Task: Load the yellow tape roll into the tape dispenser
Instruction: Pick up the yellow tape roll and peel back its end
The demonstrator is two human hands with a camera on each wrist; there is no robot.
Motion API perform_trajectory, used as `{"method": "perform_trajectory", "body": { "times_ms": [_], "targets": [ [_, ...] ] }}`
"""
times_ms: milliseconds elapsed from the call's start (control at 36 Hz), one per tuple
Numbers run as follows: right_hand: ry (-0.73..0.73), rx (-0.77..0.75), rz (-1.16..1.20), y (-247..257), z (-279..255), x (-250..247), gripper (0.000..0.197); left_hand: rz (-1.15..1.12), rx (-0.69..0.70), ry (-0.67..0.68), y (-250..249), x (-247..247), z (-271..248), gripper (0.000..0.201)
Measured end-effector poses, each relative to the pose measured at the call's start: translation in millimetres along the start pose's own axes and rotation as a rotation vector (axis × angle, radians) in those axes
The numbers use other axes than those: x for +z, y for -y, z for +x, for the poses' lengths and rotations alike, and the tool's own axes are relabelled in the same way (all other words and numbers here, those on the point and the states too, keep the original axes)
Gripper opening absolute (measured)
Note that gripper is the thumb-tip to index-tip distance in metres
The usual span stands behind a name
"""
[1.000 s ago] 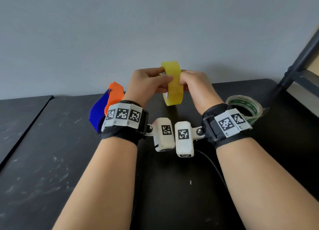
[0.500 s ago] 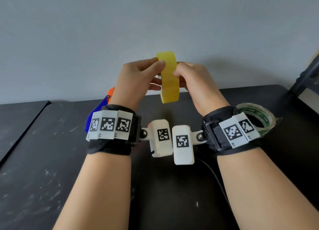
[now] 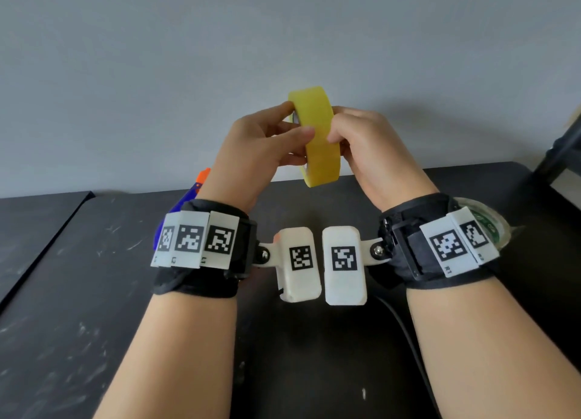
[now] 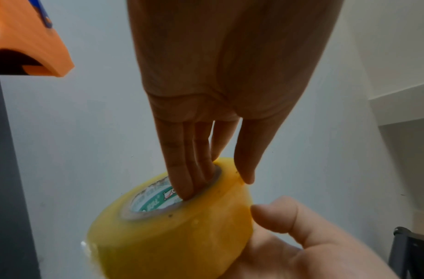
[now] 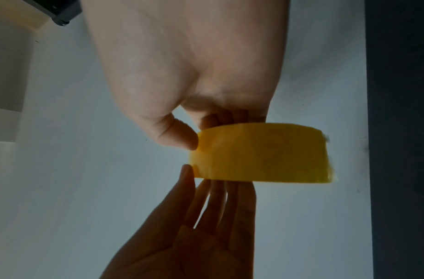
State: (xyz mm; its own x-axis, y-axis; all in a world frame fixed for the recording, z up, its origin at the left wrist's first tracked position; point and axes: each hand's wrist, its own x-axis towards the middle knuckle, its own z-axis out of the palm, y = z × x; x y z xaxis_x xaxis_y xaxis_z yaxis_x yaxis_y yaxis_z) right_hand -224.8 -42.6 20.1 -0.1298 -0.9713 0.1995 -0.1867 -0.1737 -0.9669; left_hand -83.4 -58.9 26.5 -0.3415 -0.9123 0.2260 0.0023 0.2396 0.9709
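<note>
The yellow roll (image 3: 317,138) was held in the air above the black table (image 3: 63,308), edge-on to the head camera, between both hands. It was a thick ring of glossy, translucent tape around a printed card core. The left hand (image 3: 261,148) gripped it with three fingers (image 4: 187,169) pushed into the core, forefinger and thumb on the smooth outer band. The right hand (image 3: 364,145) pinched the opposite side, thumb (image 5: 180,136) on the band and fingers curled behind the roll. The dispenser (image 3: 195,192), orange and blue moulded plastic, showed only in part behind the left wrist, down on the table and well apart from the roll. A clear roll (image 3: 485,226) with a green-printed core lay behind the right wrist. The matt table was scuffed with pale marks.
</note>
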Motion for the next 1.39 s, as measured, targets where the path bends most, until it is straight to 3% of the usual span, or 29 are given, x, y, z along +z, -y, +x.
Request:
{"method": "perform_trajectory", "body": {
  "times_ms": [56,194,333,611,750,889,1083,1167,1389],
  "targets": [
    [0.011,-0.004,-0.020,1.0,-0.6,-1.7,0.055,-0.002,0.012,-0.015,-0.4,1.3,0.0,0.048],
    [0.018,-0.022,-0.058,2.2,-4.3,-2.2,0.040,-0.010,0.041,-0.085,-0.3,0.1,0.9,0.040],
    [-0.025,-0.022,-0.059,2.4,-3.6,1.6,0.046,0.012,0.042,-0.115,0.9,-2.2,2.0,0.038],
    [-0.128,0.026,0.054,2.3,1.0,3.2,0.060,0.058,0.019,0.015,3.6,-3.9,3.0,0.058],
    [-0.085,0.029,0.028,1.6,1.3,4.3,0.042,0.032,0.051,-0.002,2.9,-2.5,3.3,0.055],
    [-0.058,-0.013,-0.033,1.8,0.7,3.1,0.054,-0.015,0.067,-0.073,0.8,0.3,5.7,0.050],
    [-0.064,-0.047,-0.084,5.9,-5.6,2.3,0.027,-0.060,0.080,-0.160,0.5,-0.4,6.1,0.039],
    [-0.075,-0.031,-0.117,7.4,-5.8,3.1,0.038,-0.073,0.081,-0.187,2.5,-3.0,6.6,0.032],
    [-0.119,0.026,-0.046,5.4,-3.4,6.5,0.034,0.003,0.043,-0.042,5.3,-7.3,5.9,0.050]
  ]
}}
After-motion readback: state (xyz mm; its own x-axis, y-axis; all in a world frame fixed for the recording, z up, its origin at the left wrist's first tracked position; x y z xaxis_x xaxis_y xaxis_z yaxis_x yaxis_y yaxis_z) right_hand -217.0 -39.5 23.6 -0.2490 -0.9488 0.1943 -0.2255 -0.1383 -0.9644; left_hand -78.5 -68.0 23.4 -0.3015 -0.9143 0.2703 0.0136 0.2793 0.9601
